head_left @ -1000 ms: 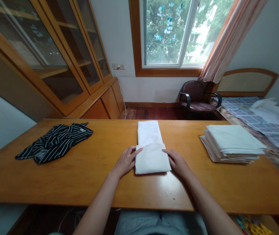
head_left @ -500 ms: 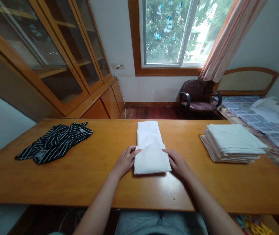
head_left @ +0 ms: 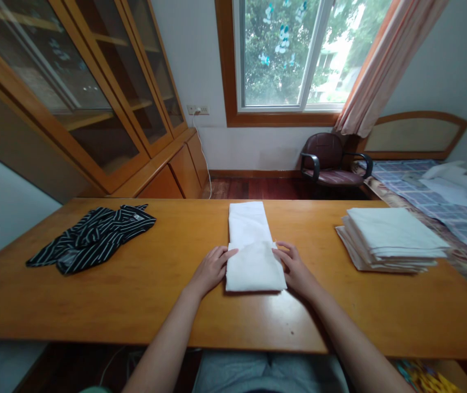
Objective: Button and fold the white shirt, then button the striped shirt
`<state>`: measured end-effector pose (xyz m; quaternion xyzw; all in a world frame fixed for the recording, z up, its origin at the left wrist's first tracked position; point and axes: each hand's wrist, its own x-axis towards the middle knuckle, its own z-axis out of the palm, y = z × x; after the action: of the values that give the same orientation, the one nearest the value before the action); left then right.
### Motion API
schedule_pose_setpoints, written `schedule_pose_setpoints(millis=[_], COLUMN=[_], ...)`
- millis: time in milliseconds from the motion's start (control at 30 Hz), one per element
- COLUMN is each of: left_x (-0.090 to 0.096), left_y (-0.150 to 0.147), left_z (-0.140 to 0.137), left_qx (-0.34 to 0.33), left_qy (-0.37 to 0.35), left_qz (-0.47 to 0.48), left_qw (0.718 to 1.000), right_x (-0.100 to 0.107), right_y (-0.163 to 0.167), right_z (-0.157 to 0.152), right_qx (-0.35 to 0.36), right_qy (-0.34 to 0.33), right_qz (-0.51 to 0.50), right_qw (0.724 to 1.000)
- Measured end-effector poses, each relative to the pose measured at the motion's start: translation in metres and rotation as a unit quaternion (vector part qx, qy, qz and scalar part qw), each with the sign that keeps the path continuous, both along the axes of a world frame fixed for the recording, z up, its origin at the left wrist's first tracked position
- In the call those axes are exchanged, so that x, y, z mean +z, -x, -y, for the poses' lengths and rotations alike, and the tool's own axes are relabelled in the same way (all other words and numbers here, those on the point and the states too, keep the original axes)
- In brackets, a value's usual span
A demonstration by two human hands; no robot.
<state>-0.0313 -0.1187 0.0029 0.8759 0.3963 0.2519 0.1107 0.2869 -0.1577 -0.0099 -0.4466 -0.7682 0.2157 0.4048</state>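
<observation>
A long white cloth (head_left: 249, 221) lies on the table in front of me, its near part doubled back over itself into a flap. The top layer ends in a slightly uneven edge about halfway up. My left hand (head_left: 212, 268) grips the left side of the flap, thumb on top and fingers curled along the edge. On the opposite side my right hand (head_left: 297, 270) has its thumb on the flap's right edge, with the index finger bent beside it. Some fingertips of both hands are hidden.
A black-and-white striped garment (head_left: 94, 236) lies crumpled at the left of the wooden table (head_left: 168, 305). At the right stands a stack of folded pale cloths (head_left: 393, 237). Beyond the table are a cabinet (head_left: 135, 158), an armchair (head_left: 327, 158) and a bed (head_left: 421, 180).
The fingers of my right hand have lifted and spread a little at the cloth's right edge. The flap lies flatter and straighter. My left hand has barely shifted.
</observation>
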Motion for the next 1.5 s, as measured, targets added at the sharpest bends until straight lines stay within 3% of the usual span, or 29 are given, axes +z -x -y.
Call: schedule_pose_setpoints(millis=[233,500,900,1100,1267,1500], left_x=[-0.001,-0.002,0.002,0.004,0.006,0.012], left_y=[0.001,-0.004,-0.006,-0.005,0.0,0.0], left_z=[-0.001,0.009,0.005,0.004,0.004,0.001], left_qx=[-0.028,0.002,-0.023,-0.025,-0.033,-0.109], left_qy=[0.003,-0.073,-0.057,-0.056,-0.075,-0.142], left_qz=[0.004,-0.01,0.111,0.128,0.103,-0.021], left_qw=[1.0,0.997,0.992,0.99,0.991,0.984], right_x=[0.012,0.015,0.013,0.01,0.02,0.023], right_y=[0.003,0.002,0.005,0.013,0.014,0.014], right_z=[0.003,0.006,-0.003,-0.015,-0.02,-0.018], right_qx=[0.033,0.04,0.048,-0.064,0.013,0.076], right_qy=[-0.019,-0.024,-0.033,-0.102,-0.096,-0.118], right_qz=[0.055,0.066,0.071,0.054,0.115,0.108], right_qw=[0.998,0.997,0.996,0.991,0.989,0.984])
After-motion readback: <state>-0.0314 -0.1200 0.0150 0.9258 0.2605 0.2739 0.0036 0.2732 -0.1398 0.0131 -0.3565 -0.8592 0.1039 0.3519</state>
